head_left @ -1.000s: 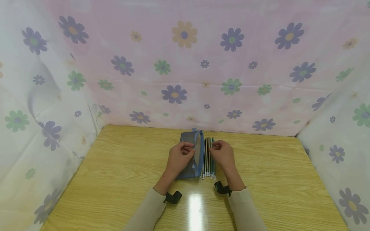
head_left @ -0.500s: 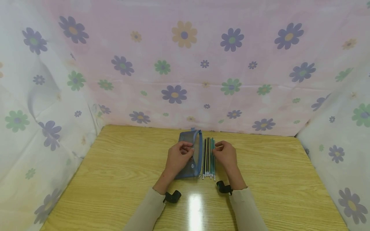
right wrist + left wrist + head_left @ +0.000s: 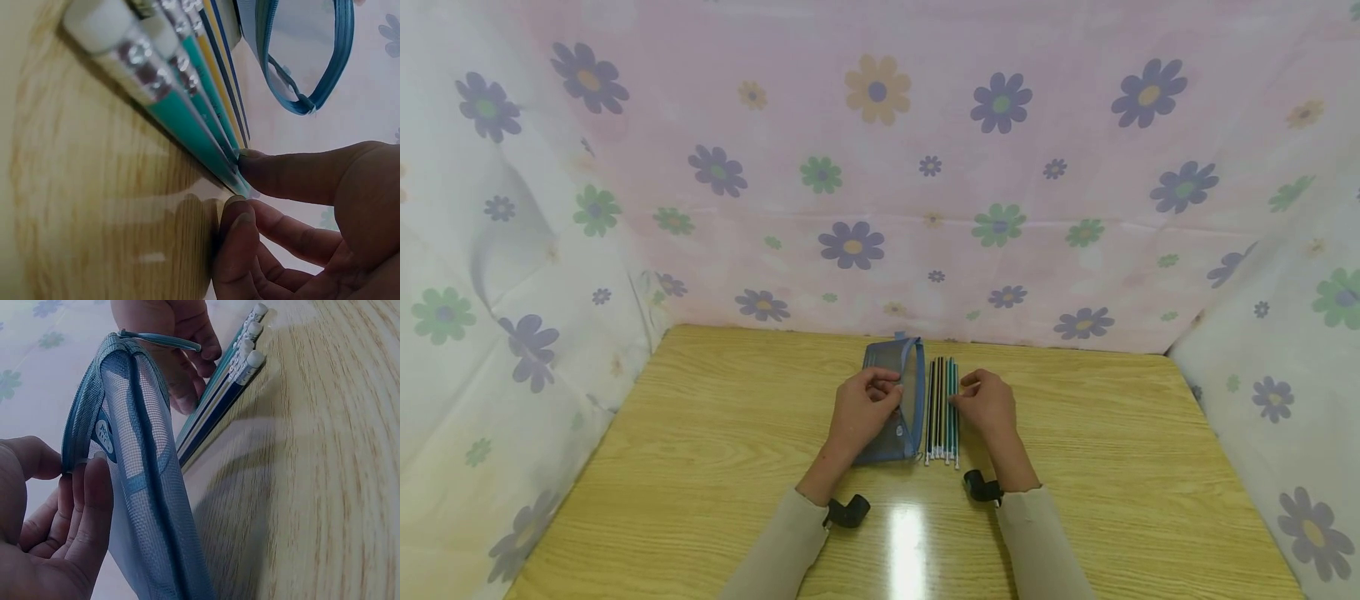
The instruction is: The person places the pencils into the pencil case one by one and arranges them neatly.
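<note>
A blue mesh pencil case (image 3: pixel 880 357) lies on the table, its zipped mouth gaping toward the right. My left hand (image 3: pixel 861 408) pinches the edge of that mouth between thumb and fingers, seen closely in the left wrist view on the case (image 3: pixel 147 450). Just right of it, several pencils (image 3: pixel 938 417) lie side by side, dark striped ones and teal ones, white eraser ends toward me. My right hand (image 3: pixel 988 407) is at the row's right side. In the right wrist view, its thumb and index finger pinch the outermost teal pencil (image 3: pixel 187 128) far from its eraser.
The wood-grain table (image 3: pixel 1112 467) extends to both sides. A flowered cloth (image 3: pixel 925 125) stands behind it and along both sides. Black wrist-worn devices (image 3: pixel 848 511) sit at both cuffs. A zipper pull (image 3: pixel 162 340) hangs at the case's end.
My right hand has shifted slightly right, from over the pencils to their right edge. The case's mouth has moved a little left with my left hand, which still grips it.
</note>
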`<state>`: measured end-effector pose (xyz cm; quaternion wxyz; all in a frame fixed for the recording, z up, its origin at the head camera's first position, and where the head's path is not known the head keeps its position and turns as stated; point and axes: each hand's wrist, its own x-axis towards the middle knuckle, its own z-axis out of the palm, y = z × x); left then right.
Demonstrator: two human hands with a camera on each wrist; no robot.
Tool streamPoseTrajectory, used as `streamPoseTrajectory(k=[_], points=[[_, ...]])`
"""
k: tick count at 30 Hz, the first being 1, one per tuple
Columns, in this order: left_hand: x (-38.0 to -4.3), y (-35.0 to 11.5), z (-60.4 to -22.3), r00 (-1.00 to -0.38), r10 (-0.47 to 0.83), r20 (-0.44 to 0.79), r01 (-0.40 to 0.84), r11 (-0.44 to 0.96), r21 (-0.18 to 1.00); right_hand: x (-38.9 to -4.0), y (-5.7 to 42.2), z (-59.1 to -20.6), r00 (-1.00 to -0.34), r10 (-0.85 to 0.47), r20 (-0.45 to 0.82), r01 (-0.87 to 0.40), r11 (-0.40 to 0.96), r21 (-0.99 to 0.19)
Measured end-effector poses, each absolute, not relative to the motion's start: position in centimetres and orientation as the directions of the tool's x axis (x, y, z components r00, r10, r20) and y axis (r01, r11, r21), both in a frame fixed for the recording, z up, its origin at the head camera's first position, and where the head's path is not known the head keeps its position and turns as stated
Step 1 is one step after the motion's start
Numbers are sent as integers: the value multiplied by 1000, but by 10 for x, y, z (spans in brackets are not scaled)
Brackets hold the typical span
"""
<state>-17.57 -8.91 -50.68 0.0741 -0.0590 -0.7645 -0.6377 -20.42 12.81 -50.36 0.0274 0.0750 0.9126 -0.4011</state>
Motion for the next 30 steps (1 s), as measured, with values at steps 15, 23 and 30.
streamPoseTrajectory(k=[15,23,30], points=[[-176,-91,-506,-983,16,181,182,158,971,-202,128,-504,-989,121,-81,143,710,-690],[-177,-91,-507,-987,24,159,160,191,968,-204,128,-504,-988,135,-78,152,723,-674],[-178,-91,-508,-988,27,155,157,208,965,-204,129,-505,-990,123,-70,138,729,-671]])
